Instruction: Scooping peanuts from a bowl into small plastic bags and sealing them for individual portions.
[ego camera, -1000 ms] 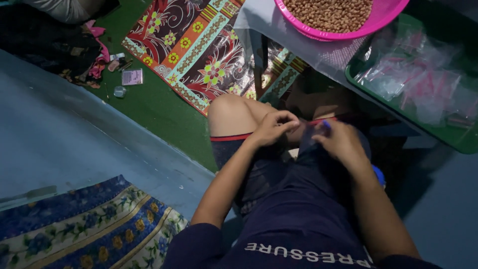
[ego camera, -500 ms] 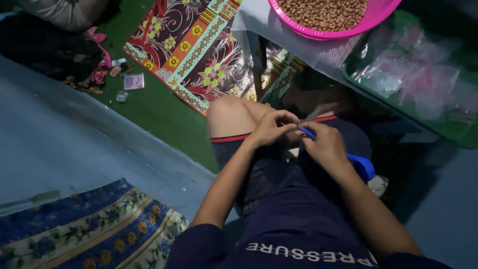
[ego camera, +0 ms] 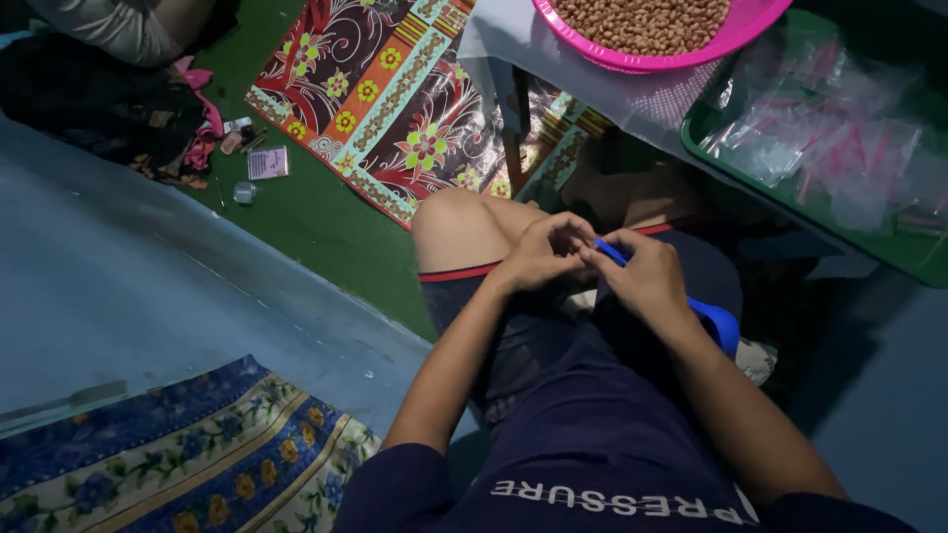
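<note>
The left hand (ego camera: pixel 538 255) and the right hand (ego camera: pixel 642 276) meet over the person's lap, fingertips touching, just above the bent knee (ego camera: pixel 464 227). The right hand is curled shut around a blue scoop (ego camera: pixel 713 318): its narrow end shows between the two hands, and its wide end sticks out behind the right wrist. The left hand's fingers are bent in a pinch against that narrow end; whether they grip something small there cannot be told.

Ahead of the hands, a pink basket (ego camera: pixel 681 54) filled with brown nuts (ego camera: pixel 642 18) sits on a pale cloth. To the right of it and beyond the right hand, a green tray (ego camera: pixel 790 197) holds a heap of small clear bags (ego camera: pixel 839 148). Ahead of the left hand, a flowered mat (ego camera: pixel 385 109) lies on the green floor (ego camera: pixel 306 212).
</note>
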